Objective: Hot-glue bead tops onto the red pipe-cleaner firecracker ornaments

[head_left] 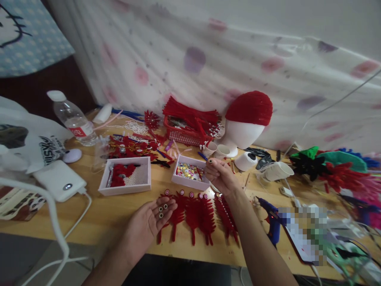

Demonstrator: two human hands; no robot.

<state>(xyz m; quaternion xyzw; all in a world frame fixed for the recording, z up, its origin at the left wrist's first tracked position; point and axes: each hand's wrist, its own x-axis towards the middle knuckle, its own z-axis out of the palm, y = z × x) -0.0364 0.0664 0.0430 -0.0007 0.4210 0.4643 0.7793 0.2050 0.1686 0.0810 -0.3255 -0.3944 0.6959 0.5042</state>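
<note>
A person is sitting at a wooden table (pixel 113 216) crowded with craft supplies. The left hand (pixel 150 222) is lying open, palm up, just above the table edge, cradling a few small round beads (pixel 162 209) on its fingers. The right hand (pixel 222 174) is hovering over the near corner of a small white box (pixel 190 173) filled with colourful beads, its fingers pinched together; whether a bead is between them cannot be told. Between and below the hands, a row of red fuzzy leaves (pixel 198 216) is lying flat on the table, some topped with beads. A second white box (pixel 126 175) with red pieces is sitting to the left. A blue glue gun (pixel 272 224) is resting to the right.
</note>
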